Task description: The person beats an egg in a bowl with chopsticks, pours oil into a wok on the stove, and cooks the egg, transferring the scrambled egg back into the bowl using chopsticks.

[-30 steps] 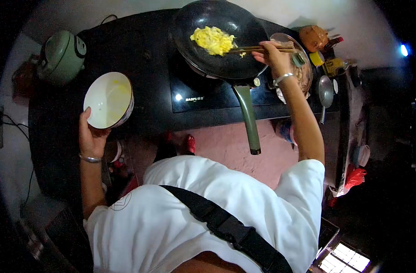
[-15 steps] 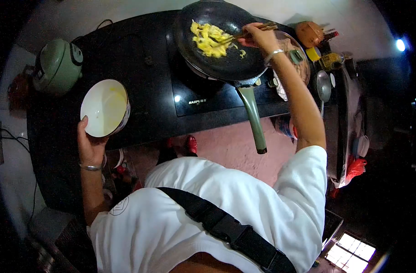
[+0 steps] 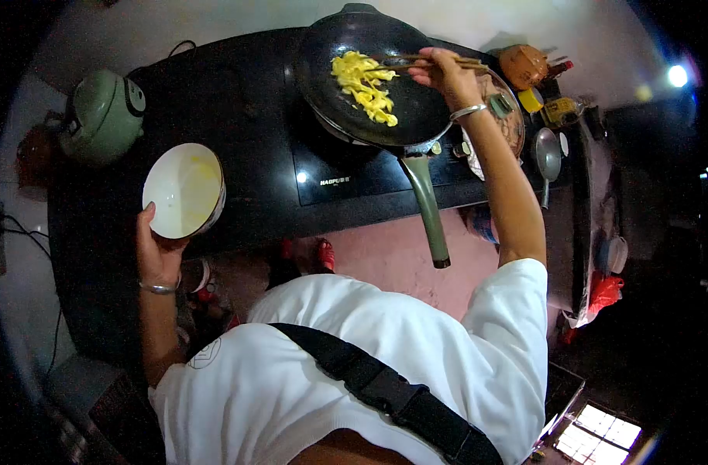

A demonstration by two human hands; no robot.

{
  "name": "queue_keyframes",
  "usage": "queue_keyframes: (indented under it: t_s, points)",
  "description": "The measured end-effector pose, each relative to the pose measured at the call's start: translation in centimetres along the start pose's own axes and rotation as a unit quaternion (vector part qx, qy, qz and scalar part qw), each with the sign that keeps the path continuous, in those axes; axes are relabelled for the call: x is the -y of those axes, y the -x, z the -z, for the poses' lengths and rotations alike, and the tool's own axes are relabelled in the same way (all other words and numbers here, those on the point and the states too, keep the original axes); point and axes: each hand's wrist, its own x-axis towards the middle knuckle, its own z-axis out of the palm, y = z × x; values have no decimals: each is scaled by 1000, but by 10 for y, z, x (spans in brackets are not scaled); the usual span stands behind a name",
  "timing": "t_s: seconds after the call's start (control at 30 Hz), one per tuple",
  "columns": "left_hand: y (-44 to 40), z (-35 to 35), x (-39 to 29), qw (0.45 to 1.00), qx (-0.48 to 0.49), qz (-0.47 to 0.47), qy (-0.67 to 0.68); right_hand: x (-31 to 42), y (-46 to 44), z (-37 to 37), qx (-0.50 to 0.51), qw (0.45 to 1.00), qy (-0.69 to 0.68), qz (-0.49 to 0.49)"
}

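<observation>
My left hand [image 3: 160, 252] grips a white bowl [image 3: 176, 190] by its near rim, thumb on the inside edge. The bowl is tilted, and a yellowish film shows on its inner wall. My right hand [image 3: 447, 75] is closed around a pair of wooden chopsticks [image 3: 404, 65]. Their tips reach into the yellow scrambled eggs [image 3: 362, 81], which lie in the left half of a black wok [image 3: 416, 108]. A green handle [image 3: 426, 205] sticks out from the wok toward my body.
Under the wok is a black induction cooker [image 3: 354, 182]. A green rice cooker [image 3: 102, 116] stands at the left. To the right are a glass lid [image 3: 515, 128], an orange-brown pot [image 3: 523, 66], a yellow-capped jar [image 3: 531, 100], an oil bottle [image 3: 561, 112] and a metal ladle [image 3: 547, 153].
The eggs have been pushed into a narrower, longer strip in the wok. The chopsticks have swung to a flatter angle. My left hand still holds the bowl in nearly the same place.
</observation>
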Motion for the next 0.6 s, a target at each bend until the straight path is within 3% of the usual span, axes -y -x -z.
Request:
queue_keyframes:
  t_s: [0.1,0.13,0.23,0.3,0.37,0.47,0.6]
  points:
    - [-4,2,5,1000,-8,-5,2,-1,-18,13,-59,990,114,57]
    - [-5,3,7,1000,-14,-5,-2,-6,-24,20,-68,981,179,19]
    - [-17,16,14,999,-29,-6,-17,-47,-44,25,-30,980,192,40]
    - [-22,19,17,1000,-25,-6,-11,-53,-44,6,23,995,92,-16]
    - [-23,21,17,1000,-24,-8,-13,-37,-29,-8,88,985,146,27]
    - [-22,22,18,999,-29,-16,-21,4,3,-16,158,973,170,-16]
    - [-22,20,21,999,-40,-20,-9,5,27,-11,198,955,205,-79]
